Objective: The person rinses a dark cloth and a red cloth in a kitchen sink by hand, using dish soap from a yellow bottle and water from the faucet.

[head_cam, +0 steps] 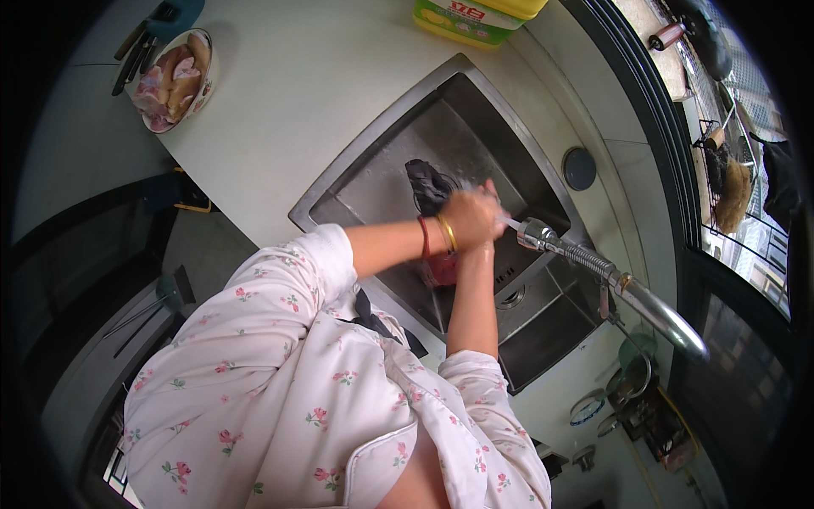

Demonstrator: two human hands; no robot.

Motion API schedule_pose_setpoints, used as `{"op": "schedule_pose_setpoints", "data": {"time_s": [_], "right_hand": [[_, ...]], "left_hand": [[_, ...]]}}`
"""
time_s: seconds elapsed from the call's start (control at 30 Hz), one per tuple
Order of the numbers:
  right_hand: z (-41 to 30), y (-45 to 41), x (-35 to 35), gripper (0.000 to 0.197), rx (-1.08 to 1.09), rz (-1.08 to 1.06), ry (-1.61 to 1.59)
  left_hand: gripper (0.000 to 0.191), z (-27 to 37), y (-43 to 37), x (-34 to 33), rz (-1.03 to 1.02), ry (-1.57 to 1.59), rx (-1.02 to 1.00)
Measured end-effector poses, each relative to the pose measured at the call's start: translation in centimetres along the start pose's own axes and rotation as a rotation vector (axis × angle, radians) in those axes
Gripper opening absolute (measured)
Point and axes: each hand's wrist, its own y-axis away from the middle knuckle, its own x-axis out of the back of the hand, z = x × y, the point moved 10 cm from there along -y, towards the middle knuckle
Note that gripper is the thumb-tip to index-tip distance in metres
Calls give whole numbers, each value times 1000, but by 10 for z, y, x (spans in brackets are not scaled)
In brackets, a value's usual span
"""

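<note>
Both hands are together under the running water in the stainless steel sink [356, 167]. My left hand [472, 213], with a red cord and a gold bracelet at the wrist, lies over my right hand [491, 189] and hides most of it. Motion and water blur the fingers, so whether anything is between them cannot be told. A dark wet cloth [426, 181] is right beside the hands on the sink floor. Water runs onto them from the chrome faucet head [533, 234]. A pinkish-red thing [440, 270] shows partly beneath my left forearm.
A bowl [206, 95] of raw meat stands at the counter's left end, beside several knives [133, 60]. A yellow and green detergent container [474, 22] is at the back. The faucet's spout [661, 318] arches over a smaller basin [540, 337] at right. A round dark lid [579, 168] lies behind the sink.
</note>
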Motion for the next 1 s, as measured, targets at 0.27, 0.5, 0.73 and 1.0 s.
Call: {"op": "schedule_pose_setpoints", "data": {"time_s": [0.27,0.5,0.73,1.0], "right_hand": [[12,19,-32,30,-38,363,314],[-28,35,16,42,-368,159,1248],[-68,35,22,35,14,339,1738],[-44,19,-6,47,442,122,1336]], "left_hand": [[32,-117,4,-33,-234,516,493],[34,-112,17,-54,-460,645,296],[27,-93,-8,6,-218,634,141],[19,16,27,-20,-630,651,-26]]}}
